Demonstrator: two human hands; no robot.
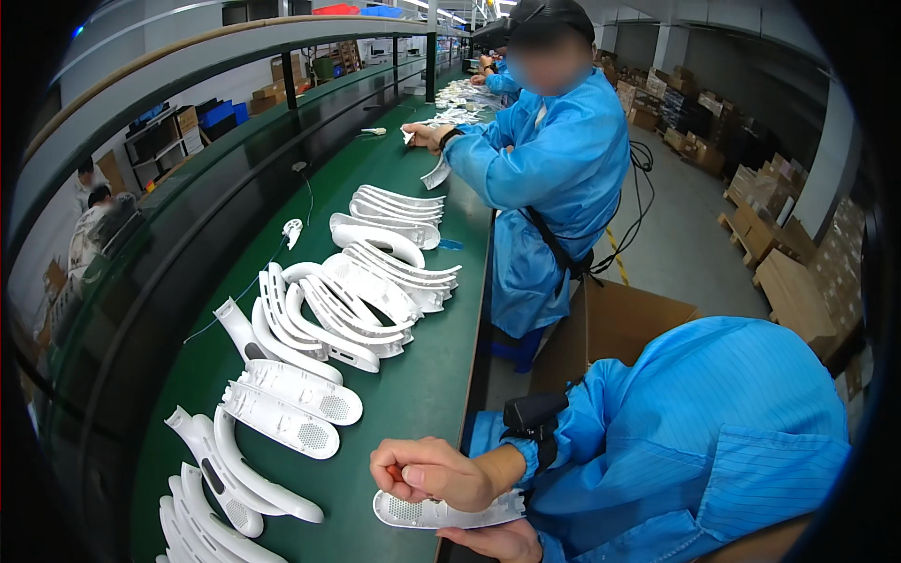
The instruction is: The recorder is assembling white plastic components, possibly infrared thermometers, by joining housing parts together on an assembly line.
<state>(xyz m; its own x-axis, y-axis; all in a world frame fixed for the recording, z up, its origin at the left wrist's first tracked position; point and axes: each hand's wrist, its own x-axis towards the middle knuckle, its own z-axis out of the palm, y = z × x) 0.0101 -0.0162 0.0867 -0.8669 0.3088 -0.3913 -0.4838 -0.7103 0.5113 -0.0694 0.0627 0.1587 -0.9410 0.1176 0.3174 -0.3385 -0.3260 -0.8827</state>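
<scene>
My right hand is curled closed above a long white plastic panel with a round-holed grille at one end. A small red piece shows between its fingers; most of it is hidden, so its kind is unclear. Under the near edge of the panel, my left hand grips and supports it at the table's edge. Both blue sleeves reach in from the lower right, and a black device is strapped at my right wrist.
White curved shells and grille panels lie in rows on the green table. A thin cable crosses its far side. A co-worker in blue sits further along, handling a white part. An open cardboard box stands between us.
</scene>
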